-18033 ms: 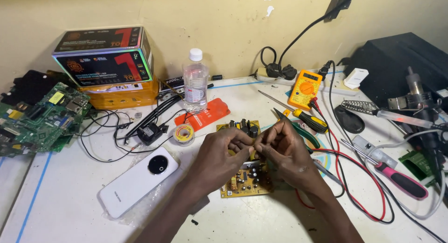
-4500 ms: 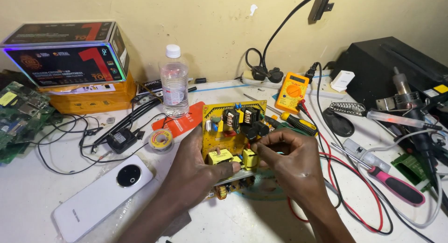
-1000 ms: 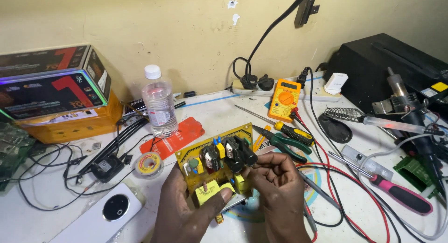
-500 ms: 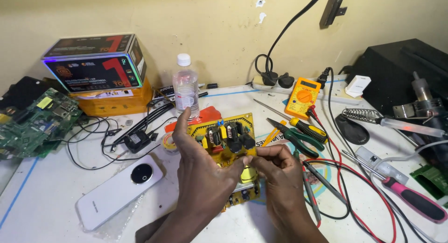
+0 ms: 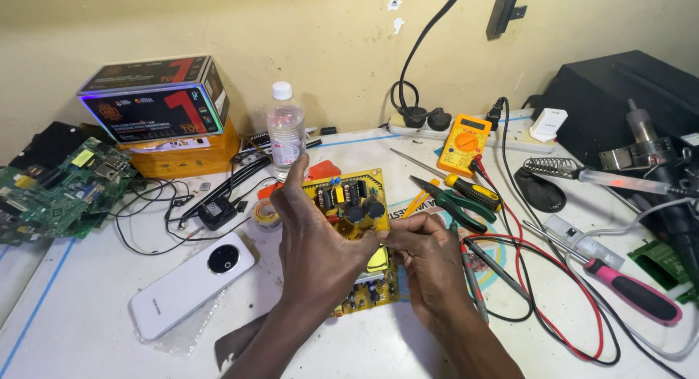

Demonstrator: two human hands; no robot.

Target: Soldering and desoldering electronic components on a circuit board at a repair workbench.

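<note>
At frame centre, the left hand and right hand both grasped a yellow circuit board, tilted above the white table. A white smartphone lay at lower left; an orange multimeter and green-handled pliers sat toward the upper right.

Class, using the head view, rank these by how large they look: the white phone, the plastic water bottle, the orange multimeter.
1. White phone, largest, though nearest the camera.
2. Plastic water bottle.
3. Orange multimeter, smallest; close to the bottle, so unsure.
</note>
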